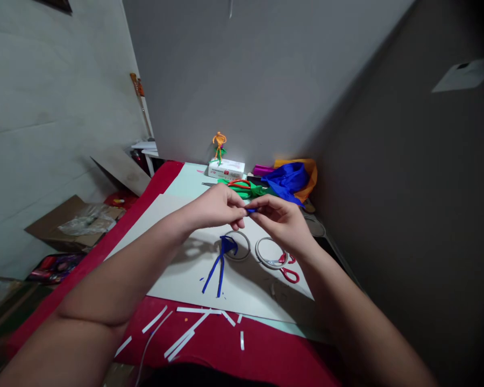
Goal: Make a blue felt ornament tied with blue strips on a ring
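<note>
My left hand (225, 205) and my right hand (279, 217) meet above the white board (177, 231), their fingertips pinched on a small blue piece (251, 210). Most of that piece is covered by my fingers, so its exact kind cannot be made out. Below, a blue stick figure (226, 250) with two long legs lies on the board. One grey wire ring (249, 247) lies beside its upper part. Another wire ring (256, 252) lies under my right hand, over red-handled scissors (291, 275).
An orange figure (219, 141) stands on a white box (229, 169) at the back. Blue crepe-like material (286, 180), an orange sheet (311, 183) and scissors with orange-red handles (240, 184) lie nearby. White strips (197, 310) are scattered on the red cloth (210, 344) in front.
</note>
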A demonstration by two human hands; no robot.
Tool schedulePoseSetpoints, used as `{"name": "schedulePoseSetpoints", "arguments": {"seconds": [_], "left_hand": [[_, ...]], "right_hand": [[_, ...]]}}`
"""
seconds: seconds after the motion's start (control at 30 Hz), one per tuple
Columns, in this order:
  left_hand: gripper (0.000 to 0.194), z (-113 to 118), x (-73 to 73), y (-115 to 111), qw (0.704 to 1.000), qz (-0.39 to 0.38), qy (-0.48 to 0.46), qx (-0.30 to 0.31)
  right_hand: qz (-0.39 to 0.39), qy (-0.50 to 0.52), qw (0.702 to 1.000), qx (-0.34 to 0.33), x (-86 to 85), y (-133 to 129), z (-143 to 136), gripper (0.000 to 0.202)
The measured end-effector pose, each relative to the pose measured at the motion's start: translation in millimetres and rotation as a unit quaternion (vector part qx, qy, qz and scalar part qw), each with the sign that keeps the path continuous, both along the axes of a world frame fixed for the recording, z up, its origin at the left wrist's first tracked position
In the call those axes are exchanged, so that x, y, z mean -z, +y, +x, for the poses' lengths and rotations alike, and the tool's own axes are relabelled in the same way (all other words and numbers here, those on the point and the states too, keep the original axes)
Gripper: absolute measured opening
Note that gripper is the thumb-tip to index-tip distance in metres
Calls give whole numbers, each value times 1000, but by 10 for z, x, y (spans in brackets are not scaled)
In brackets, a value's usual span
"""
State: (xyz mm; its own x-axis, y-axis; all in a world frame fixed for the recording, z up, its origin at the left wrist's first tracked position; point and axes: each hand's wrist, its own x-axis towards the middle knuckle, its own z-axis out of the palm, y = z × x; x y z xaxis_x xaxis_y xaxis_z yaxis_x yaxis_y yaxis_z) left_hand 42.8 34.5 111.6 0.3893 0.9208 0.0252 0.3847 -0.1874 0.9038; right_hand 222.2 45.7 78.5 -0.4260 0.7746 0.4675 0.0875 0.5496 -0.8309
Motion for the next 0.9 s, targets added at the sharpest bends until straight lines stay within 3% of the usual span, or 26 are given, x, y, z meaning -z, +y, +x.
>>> {"name": "schedulePoseSetpoints", "arguments": {"seconds": [0.23,0.43,0.57,0.73,0.9], "left_hand": [[15,-79,-5,28,996,-50,-25,66],[10,-92,27,66,998,-39,-14,51],[12,-87,-7,42,1000,-2,3,29],[16,-74,8,42,1000,14,17,20],[28,-112,48,95,996,8,71,53]], "right_hand": [[27,-8,999,20,2,5,-9,11],[-50,12,999,-2,1,-25,-21,12],[-49,-6,998,-37,-49,-51,-12,26],[-51,24,998,21,4,-14,-34,17],[6,-4,996,85,37,-7,-31,9]]}}
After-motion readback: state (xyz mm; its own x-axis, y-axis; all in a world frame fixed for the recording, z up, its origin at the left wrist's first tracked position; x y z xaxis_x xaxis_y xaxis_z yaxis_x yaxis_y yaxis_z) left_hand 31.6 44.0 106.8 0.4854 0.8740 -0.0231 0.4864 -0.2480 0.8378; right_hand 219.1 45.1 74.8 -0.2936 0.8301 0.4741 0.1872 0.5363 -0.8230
